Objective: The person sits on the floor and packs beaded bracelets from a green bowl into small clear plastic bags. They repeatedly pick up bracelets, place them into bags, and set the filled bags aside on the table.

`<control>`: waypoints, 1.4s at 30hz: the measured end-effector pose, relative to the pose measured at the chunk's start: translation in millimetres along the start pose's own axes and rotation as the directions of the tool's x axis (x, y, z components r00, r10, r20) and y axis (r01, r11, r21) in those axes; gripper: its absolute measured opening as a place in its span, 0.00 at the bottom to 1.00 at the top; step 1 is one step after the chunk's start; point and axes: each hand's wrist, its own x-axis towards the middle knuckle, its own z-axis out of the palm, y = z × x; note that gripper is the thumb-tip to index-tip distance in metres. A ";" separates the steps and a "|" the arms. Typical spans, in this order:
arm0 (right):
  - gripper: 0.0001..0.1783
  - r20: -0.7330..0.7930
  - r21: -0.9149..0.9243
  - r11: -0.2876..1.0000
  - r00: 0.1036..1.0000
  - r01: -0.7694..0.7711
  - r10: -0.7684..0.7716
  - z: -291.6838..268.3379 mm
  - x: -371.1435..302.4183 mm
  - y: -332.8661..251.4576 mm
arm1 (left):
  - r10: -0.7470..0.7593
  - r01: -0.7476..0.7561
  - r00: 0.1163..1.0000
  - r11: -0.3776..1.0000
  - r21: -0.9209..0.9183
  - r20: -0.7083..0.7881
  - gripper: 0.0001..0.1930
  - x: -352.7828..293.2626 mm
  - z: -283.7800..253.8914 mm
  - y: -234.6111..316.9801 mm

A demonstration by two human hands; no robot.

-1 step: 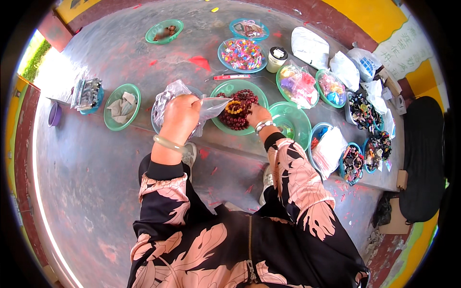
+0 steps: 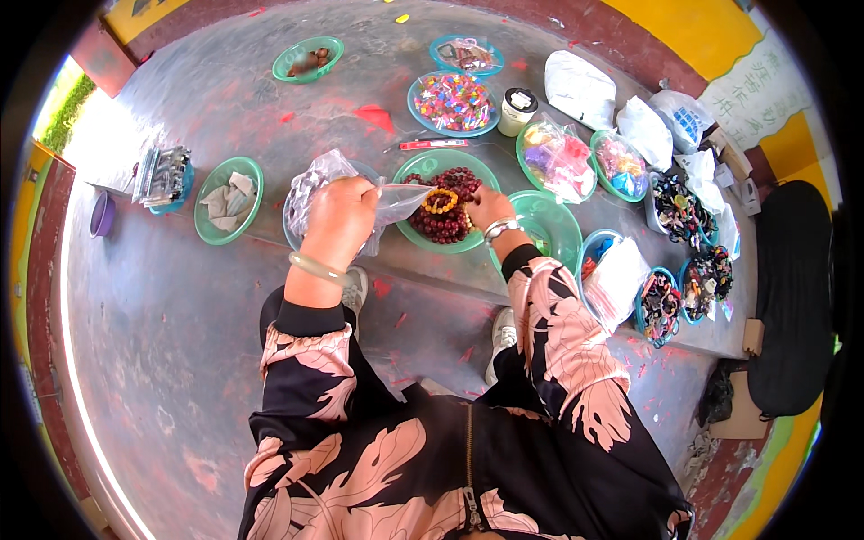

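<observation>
My left hand (image 2: 344,209) is closed around the edge of a clear plastic bag (image 2: 400,200), whose side stretches right toward a green basin (image 2: 489,168). In that basin lie several dark red bead bracelets (image 2: 438,227), with a yellow bead bracelet (image 2: 441,202) on top. My right hand (image 2: 490,211) is at the right edge of the pile, fingers pinched on dark red beads; its fingertips are partly hidden. Under my left hand sits a bowl of plastic bags (image 2: 322,171), largely covered by the hand. To the right of the beads stands another green basin (image 2: 562,229) with a few small green pieces inside.
Colourful small pieces (image 2: 454,101) fill a bowl farther off, behind a red-and-white marker (image 2: 434,144). A lidded cup (image 2: 518,112) stands beside it. Bowls of hair ties (image 2: 661,306) and white bags (image 2: 580,88) crowd the right. Grey cloths (image 2: 230,202) lie in a basin at left.
My right hand has shifted slightly right and up. More of the yellow bead bracelet shows. My left hand and the plastic bag stay nearly where they were.
</observation>
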 end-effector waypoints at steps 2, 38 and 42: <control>0.12 -0.088 0.146 0.989 0.996 0.026 -0.013 -39.4 -1.7 -10.3 | -0.020 0.020 1.000 1.000 0.012 0.019 0.08 -2.7 1.9 -1.2; 0.11 0.064 0.639 0.689 0.869 0.342 -0.491 -173.3 -85.5 -49.9 | 0.274 -0.253 0.937 0.960 -0.120 0.219 0.09 -9.8 67.8 22.9; 0.11 -0.053 0.378 0.690 0.758 0.618 -0.650 -159.4 -85.8 -62.6 | 0.275 -0.256 0.933 0.961 -0.108 0.234 0.09 -11.3 68.6 24.4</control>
